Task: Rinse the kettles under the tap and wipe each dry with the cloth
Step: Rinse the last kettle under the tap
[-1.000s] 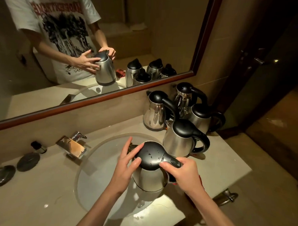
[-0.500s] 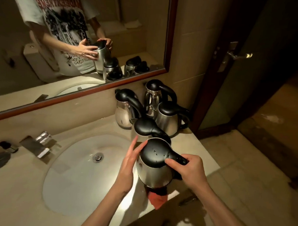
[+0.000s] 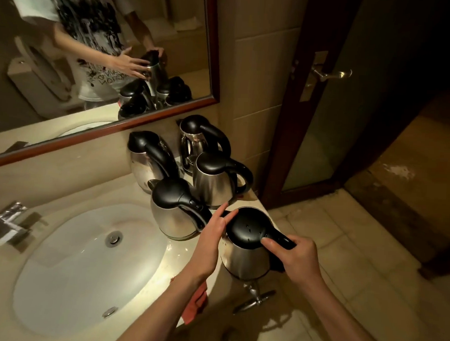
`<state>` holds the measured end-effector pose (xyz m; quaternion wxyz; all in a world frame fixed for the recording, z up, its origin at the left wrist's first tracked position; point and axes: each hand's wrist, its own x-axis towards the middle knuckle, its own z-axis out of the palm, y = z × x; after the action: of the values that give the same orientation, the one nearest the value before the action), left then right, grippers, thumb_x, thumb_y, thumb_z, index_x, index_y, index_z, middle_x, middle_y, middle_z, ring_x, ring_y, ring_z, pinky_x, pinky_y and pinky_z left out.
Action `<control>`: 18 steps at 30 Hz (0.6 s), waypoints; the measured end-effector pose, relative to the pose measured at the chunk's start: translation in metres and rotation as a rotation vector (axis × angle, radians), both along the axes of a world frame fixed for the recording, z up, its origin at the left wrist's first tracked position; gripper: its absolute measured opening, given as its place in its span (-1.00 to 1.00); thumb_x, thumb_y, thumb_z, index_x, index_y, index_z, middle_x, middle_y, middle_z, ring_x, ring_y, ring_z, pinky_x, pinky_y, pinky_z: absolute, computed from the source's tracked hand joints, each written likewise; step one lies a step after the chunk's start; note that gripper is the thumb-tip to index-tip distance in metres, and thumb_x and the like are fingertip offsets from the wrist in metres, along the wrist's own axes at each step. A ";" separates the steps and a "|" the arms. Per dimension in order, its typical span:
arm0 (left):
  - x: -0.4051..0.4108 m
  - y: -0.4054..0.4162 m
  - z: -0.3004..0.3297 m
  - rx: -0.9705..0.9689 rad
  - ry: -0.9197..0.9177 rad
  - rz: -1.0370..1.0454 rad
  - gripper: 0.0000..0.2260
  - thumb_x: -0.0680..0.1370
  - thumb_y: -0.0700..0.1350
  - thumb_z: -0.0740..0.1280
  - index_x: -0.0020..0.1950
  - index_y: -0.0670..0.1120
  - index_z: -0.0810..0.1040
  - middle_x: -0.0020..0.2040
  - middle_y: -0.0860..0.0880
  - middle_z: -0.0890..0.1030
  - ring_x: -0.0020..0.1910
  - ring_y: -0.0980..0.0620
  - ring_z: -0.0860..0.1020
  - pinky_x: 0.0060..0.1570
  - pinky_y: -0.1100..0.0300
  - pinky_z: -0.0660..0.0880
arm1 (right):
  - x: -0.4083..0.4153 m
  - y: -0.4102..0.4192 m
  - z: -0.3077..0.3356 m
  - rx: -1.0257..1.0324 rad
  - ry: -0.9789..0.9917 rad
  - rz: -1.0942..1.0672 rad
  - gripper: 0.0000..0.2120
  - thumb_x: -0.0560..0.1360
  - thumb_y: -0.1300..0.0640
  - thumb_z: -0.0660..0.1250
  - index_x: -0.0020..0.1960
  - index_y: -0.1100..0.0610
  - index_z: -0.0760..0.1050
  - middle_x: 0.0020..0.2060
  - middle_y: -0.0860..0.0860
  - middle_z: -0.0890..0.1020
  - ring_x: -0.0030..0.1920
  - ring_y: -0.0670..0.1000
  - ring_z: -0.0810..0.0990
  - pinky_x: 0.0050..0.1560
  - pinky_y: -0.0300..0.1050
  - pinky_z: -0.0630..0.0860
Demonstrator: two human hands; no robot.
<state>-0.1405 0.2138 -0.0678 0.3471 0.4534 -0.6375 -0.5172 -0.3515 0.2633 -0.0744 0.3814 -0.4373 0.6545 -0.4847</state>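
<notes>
Beside the sink, right hand grips lidded kettle; left hand flat against it.

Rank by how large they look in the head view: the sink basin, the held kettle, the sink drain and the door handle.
1. sink basin, by far the largest.
2. held kettle, gripped by the right hand.
3. door handle and sink drain: both small and look alike, and the handle is farther away, so unranked.

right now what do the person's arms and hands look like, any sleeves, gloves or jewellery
Both forearms are bare to the frame's edge, with no sleeve over them. The left hand and right hand wear no gloves; no ring, watch or bracelet shows. The mirror reflects a short-sleeved white printed T-shirt.
</notes>
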 end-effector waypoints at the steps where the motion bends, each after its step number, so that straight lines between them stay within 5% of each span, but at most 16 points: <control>1: -0.004 -0.006 0.000 -0.011 -0.006 -0.007 -0.36 0.51 0.53 -0.10 0.46 0.31 0.38 0.59 0.21 0.18 0.57 0.15 0.20 0.53 -0.13 0.20 | -0.002 -0.005 -0.002 -0.002 0.006 0.001 -0.46 0.36 0.15 0.64 -0.55 0.05 0.32 -0.59 -0.09 0.35 -0.52 -0.08 0.32 -0.47 -0.24 0.23; 3: -0.010 -0.015 0.000 -0.038 -0.023 -0.010 -0.31 0.51 0.53 -0.10 0.48 0.21 0.38 0.60 0.20 0.16 0.57 0.12 0.21 0.52 -0.08 0.24 | -0.006 -0.015 -0.006 -0.004 0.014 -0.001 -0.43 0.36 0.16 0.64 -0.57 0.00 0.30 -0.60 -0.12 0.32 -0.53 -0.10 0.30 -0.46 -0.26 0.22; 7: -0.021 -0.032 0.001 -0.035 0.011 0.008 -0.27 0.50 0.53 -0.05 0.45 0.12 0.42 0.57 0.19 0.18 0.47 0.41 0.21 0.35 0.45 0.24 | -0.011 -0.033 -0.016 -0.013 0.030 -0.001 -0.44 0.36 0.16 0.64 -0.60 -0.01 0.33 -0.62 -0.13 0.31 -0.54 -0.14 0.29 -0.46 -0.27 0.22; 9: -0.024 -0.038 0.001 -0.013 0.009 0.011 -0.37 0.53 0.47 0.01 0.41 0.12 0.43 0.55 0.19 0.18 0.45 0.44 0.23 0.27 0.55 0.23 | -0.012 -0.039 -0.022 -0.001 0.029 0.001 -0.47 0.36 0.14 0.64 -0.58 -0.01 0.36 -0.61 -0.12 0.33 -0.53 -0.12 0.32 -0.45 -0.22 0.25; 12: -0.025 -0.046 -0.004 -0.006 0.018 0.024 -0.38 0.50 0.50 0.05 0.38 0.16 0.44 0.56 0.17 0.18 0.42 0.47 0.24 0.32 0.48 0.28 | -0.012 -0.045 -0.031 0.010 0.013 -0.009 -0.47 0.33 0.06 0.67 -0.56 -0.01 0.35 -0.60 -0.10 0.34 -0.51 -0.07 0.34 -0.42 -0.13 0.26; 15: -0.027 -0.049 -0.013 -0.028 0.002 0.040 -0.31 0.50 0.51 0.05 0.44 0.11 0.46 0.60 0.14 0.18 0.51 0.30 0.23 0.51 0.08 0.26 | -0.013 -0.047 -0.035 0.012 -0.016 -0.024 -0.50 0.23 -0.21 0.60 -0.53 0.04 0.37 -0.59 -0.07 0.38 -0.50 -0.03 0.38 -0.42 -0.08 0.30; 18: -0.028 -0.049 -0.018 -0.022 -0.021 0.058 -0.25 0.51 0.51 0.05 0.48 0.04 0.44 0.61 0.15 0.16 0.55 0.20 0.20 0.54 -0.03 0.21 | -0.012 -0.048 -0.037 0.004 -0.032 -0.024 -0.51 0.22 -0.23 0.57 -0.51 0.07 0.39 -0.58 -0.08 0.41 -0.50 -0.06 0.40 -0.43 -0.11 0.33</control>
<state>-0.1682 0.1652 -0.0859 0.3605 0.4732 -0.6333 -0.4950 -0.3632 0.2157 -0.1116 0.3868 -0.4208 0.6544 -0.4951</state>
